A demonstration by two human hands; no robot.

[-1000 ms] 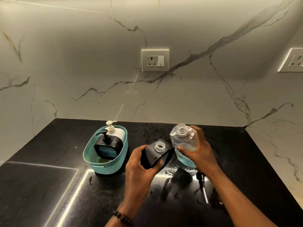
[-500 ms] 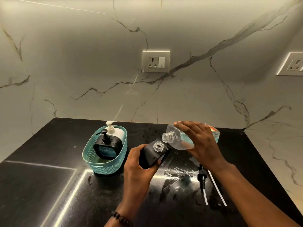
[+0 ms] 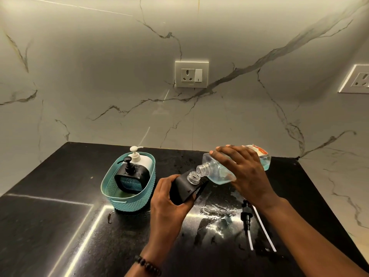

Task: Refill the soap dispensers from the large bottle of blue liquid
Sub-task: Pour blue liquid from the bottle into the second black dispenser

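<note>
Two threaded necks meet near the middle of the frame, so the pouring step looks to be in hand: the right hand (image 3: 242, 172) is wrapped over the large clear plastic bottle of blue liquid (image 3: 219, 173), tipped almost flat with its open mouth pointing left and down, just above the open neck of the black square-bodied soap dispenser (image 3: 184, 189), which the left hand (image 3: 166, 198) grips around its body and tilts toward the bottle. Whether the two necks touch cannot be told. Blue liquid sits low in the bottle, pooled along its underside and in the far end at right, and no stream shows at the mouth yet. By my judgement the next move calls for more tilt, mouth kept over mouth, and a slow pour, since the glossy black counter (image 3: 60, 226) below already glistens wet. A black pump head with its white tube (image 3: 247, 220) lies on the counter at lower right. Left of centre, a teal woven plastic basket (image 3: 119, 198) holds a second black dispenser (image 3: 131, 179) and a white pump bottle (image 3: 139, 160), both with pumps still fitted.
</note>
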